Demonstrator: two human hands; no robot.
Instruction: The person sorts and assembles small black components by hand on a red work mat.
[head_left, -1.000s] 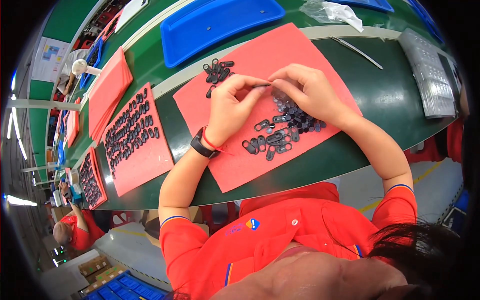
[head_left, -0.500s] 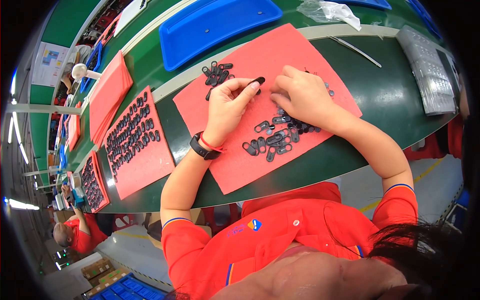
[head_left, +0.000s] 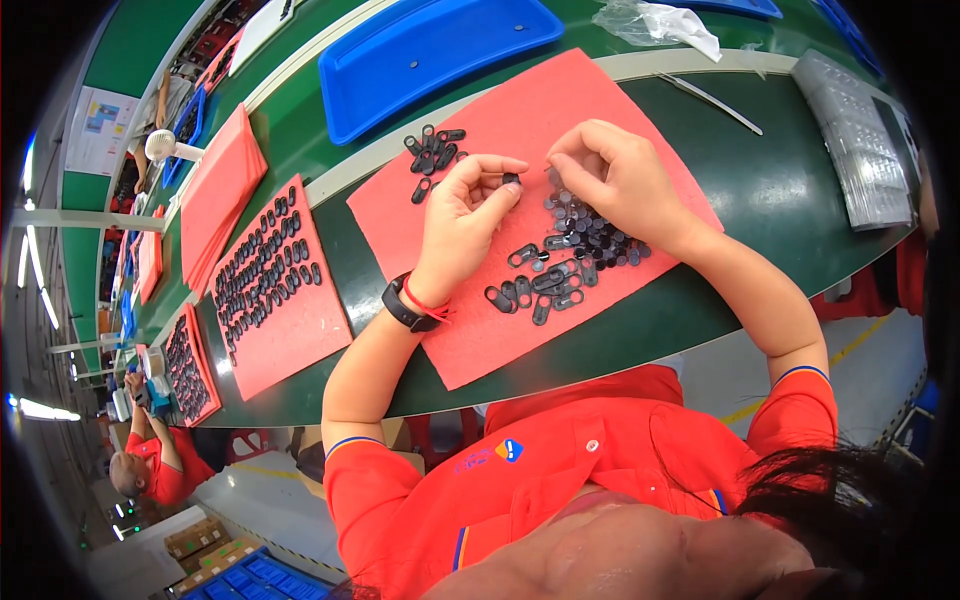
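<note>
Left hand [head_left: 462, 225] pinches one small black part [head_left: 511, 179]; right hand [head_left: 612, 175] pinches narrowly at 3 o'clock, contents unclear. We judge assembly mid-step; next needs careful alignment above the loose pile [head_left: 585, 235].

Red short-sleeve polo shirt [head_left: 560, 470], blue-and-white trim on sleeve cuffs, small blue-yellow chest logo [head_left: 509, 450], white button at placket. Black wristwatch [head_left: 405, 305] plus thin red string bracelet [head_left: 428, 303] on left wrist. Forearms bare, no gloves. Dark hair [head_left: 850, 500] at lower right.

Black clips [head_left: 560, 270], red mat [head_left: 480, 340], green table [head_left: 780, 190], blue tray [head_left: 400, 60]
</note>
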